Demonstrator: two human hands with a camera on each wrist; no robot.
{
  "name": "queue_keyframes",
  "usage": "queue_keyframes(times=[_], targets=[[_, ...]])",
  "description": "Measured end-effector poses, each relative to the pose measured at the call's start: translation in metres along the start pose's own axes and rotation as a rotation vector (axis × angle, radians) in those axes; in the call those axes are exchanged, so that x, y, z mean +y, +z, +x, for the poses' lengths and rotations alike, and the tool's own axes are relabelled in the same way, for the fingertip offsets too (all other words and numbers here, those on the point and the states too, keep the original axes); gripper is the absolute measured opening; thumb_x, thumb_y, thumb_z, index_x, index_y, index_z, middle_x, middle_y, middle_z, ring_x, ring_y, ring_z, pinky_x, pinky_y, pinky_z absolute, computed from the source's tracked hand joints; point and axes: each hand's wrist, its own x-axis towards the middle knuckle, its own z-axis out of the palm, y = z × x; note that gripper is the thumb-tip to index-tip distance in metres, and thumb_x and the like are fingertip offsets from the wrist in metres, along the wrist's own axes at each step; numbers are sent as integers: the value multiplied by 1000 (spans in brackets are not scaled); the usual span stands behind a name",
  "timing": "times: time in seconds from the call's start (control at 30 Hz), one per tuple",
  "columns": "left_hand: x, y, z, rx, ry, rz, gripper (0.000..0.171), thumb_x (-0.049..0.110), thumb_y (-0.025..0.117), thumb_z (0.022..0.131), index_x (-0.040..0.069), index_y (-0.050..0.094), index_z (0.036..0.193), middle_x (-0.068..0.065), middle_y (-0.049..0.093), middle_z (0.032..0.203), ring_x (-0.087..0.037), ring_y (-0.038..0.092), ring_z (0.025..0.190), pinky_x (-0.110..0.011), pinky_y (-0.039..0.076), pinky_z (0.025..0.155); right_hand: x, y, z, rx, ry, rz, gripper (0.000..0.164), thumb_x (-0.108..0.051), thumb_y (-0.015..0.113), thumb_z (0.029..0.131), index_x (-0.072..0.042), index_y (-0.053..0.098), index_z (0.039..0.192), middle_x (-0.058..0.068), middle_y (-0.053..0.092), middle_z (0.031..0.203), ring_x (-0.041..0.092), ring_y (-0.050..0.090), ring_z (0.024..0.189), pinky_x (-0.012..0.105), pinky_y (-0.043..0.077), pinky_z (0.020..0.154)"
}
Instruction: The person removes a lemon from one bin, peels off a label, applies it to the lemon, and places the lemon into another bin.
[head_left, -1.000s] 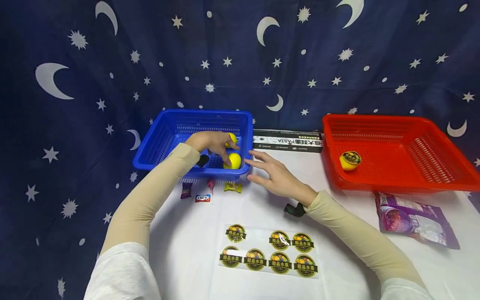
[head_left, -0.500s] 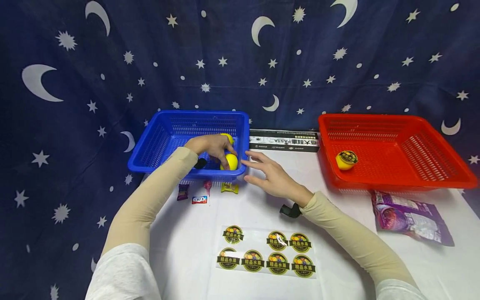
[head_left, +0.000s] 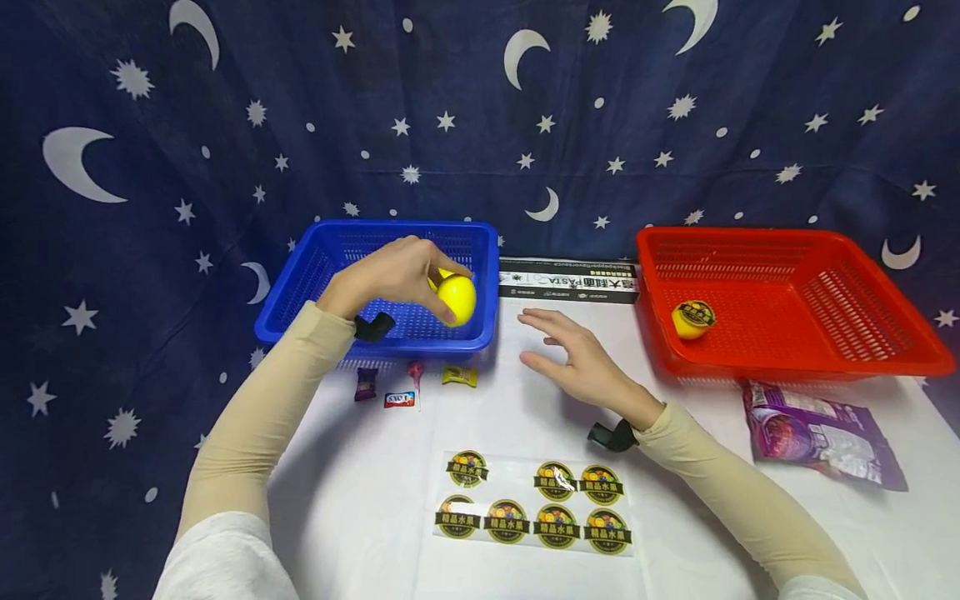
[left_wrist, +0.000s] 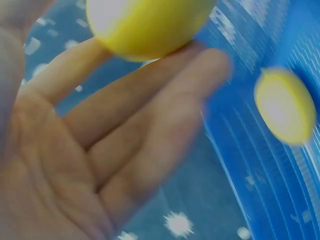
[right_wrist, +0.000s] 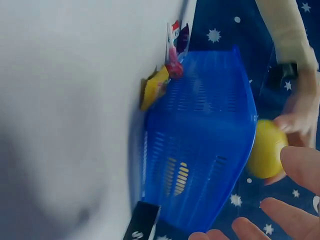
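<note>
My left hand [head_left: 397,271] pinches a yellow lemon [head_left: 457,302] between thumb and fingers, raised over the right end of the blue basket [head_left: 341,229]. In the left wrist view a second lemon [left_wrist: 285,106] lies inside that basket. My right hand [head_left: 581,354], fingers spread and holding nothing, hovers over the white table between the two baskets. The right wrist view shows its fingertips at the lower right, close to the held lemon in that view. In the red basket [head_left: 780,362] rests another lemon [head_left: 691,323] bearing a round black-and-gold sticker.
A sheet of round stickers [head_left: 512,471] lies at the front. Small wrapped candies [head_left: 459,377] and a pink lollipop [head_left: 415,372] sit before the blue basket. Behind, a long pasta box [head_left: 567,281] spans between the baskets. A purple bag [head_left: 825,437] lies before the red basket.
My left hand has gripped the lemon and lifted it up out of the blue basket. My right hand has drawn back to the right, away from the basket's rim.
</note>
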Motion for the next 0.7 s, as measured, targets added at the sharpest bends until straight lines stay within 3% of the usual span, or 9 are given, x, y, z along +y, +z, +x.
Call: queue_keyframes(times=[0.13, 0.27, 0.37, 0.47, 0.57, 0.7], targets=[[33, 29, -23, 172, 189, 63, 71, 48, 92, 72, 23, 69, 135, -1, 80, 105, -13, 73, 78, -26, 54, 69, 6, -6, -26, 5, 51, 63, 53, -19, 74, 95, -12, 58, 145, 10, 59, 146, 29, 56, 135, 45, 57, 99], [58, 79, -35, 282, 296, 36, 72, 50, 90, 73, 22, 69, 136, -1, 80, 87, -9, 74, 73, -19, 51, 62, 10, -5, -51, -44, 74, 129, 54, -18, 74, 95, -12, 57, 146, 14, 61, 143, 34, 60, 131, 44, 57, 98], [69, 118, -34, 280, 297, -40, 73, 49, 89, 75, 21, 67, 138, -2, 80, 84, -10, 75, 71, -14, 49, 60, 12, -5, -66, -105, 100, 181, 59, -19, 76, 94, -12, 54, 148, 14, 61, 144, 34, 62, 129, 45, 57, 99], [74, 148, -27, 237, 252, -92, 75, 49, 89, 76, 19, 65, 141, -2, 80, 82, -5, 72, 65, -12, 48, 60, 15, -4, -76, -170, 138, 197, 64, -22, 75, 95, -11, 49, 152, 12, 62, 144, 33, 64, 127, 45, 56, 99], [74, 165, -20, 195, 197, -123, 76, 48, 89, 77, 20, 63, 143, 1, 78, 78, 3, 62, 56, -14, 45, 58, 20, -3, -81, -206, 163, 173, 66, -26, 74, 96, -10, 47, 154, 13, 64, 143, 31, 67, 124, 44, 56, 99], [72, 176, -11, 148, 179, -157, 79, 46, 86, 80, 16, 57, 147, 4, 70, 71, 4, 51, 53, -16, 40, 54, 23, 0, -83, -197, 171, 135, 66, -28, 74, 95, -8, 49, 152, 13, 67, 138, 29, 70, 118, 40, 58, 97]])
